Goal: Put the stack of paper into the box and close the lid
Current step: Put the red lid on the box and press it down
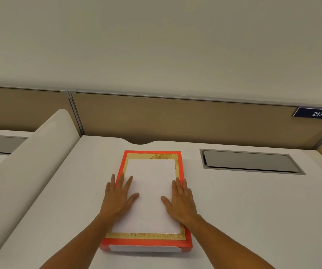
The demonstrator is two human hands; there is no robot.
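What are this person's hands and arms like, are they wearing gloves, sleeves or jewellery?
Both the left hand and the right hand are bare, with no gloves. No rings, watch or bracelets show. The forearms are uncovered as far as the picture's bottom edge, so no sleeve is visible.

White paper stack (151,193) flat atop orange box (187,244) (gold-bordered lid shut), centred on desk.

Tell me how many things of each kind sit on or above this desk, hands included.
Hands: 2, left hand and right hand, both flat on the paper
Stacks of white paper: 1
Red boxes with gold trim: 1
Grey hatches in the desk: 1
Number signs reading 217: 1
Total: 6
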